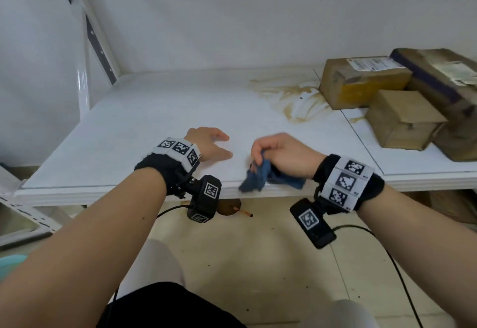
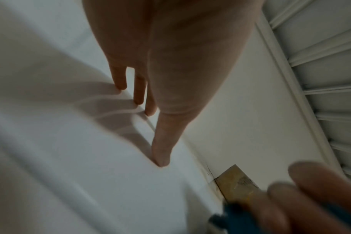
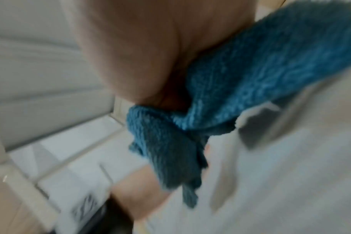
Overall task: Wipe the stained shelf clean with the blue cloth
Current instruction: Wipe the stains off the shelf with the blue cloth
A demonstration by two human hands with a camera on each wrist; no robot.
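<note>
Head view: right hand [image 1: 281, 153] clutching bunched blue terry cloth [image 1: 268, 176] hanging below fist at white shelf [image 1: 129, 121] edge; left hand [image 1: 209, 144] flat, fingers straight.

Both forearms bare, no sleeves. Each wrist wears black fabric band [image 1: 154, 170] with white blocks [image 1: 347, 183] printed with black square codes. Small black camera box [image 1: 205, 200] hangs under each wrist, also code-marked; thin black cable [image 1: 395, 263] runs from it. Black clothing [image 1: 165, 307] at waist.
</note>
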